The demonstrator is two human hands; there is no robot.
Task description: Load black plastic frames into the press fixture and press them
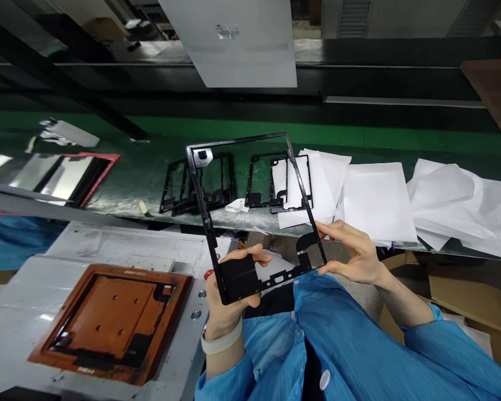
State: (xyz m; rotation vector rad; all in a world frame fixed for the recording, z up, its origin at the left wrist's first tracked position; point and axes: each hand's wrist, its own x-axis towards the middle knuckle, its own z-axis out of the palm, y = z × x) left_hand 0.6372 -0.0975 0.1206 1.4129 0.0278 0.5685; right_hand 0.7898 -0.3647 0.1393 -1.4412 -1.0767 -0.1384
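A thin black rectangular frame (239,275), with dark panels along its near edge, is held up tilted in front of my body. My left hand (229,289) grips its near left corner, fingers behind and around the dark panel. At the near right corner, my right hand (354,253) pinches the side rail between thumb and fingers. Behind it on the green bench lie more black frames (227,195), several of them overlapping at the left. Others, further right (256,200), partly rest on white sheets (328,184).
To the left, an orange-brown fixture (108,317) holding a black frame sits on a white machine surface (20,312). White sheets (378,195) and crumpled sheets (459,200) lie on the bench (121,167). Cardboard boxes (471,295) stand below right. A blue sleeve (20,236) shows at far left.
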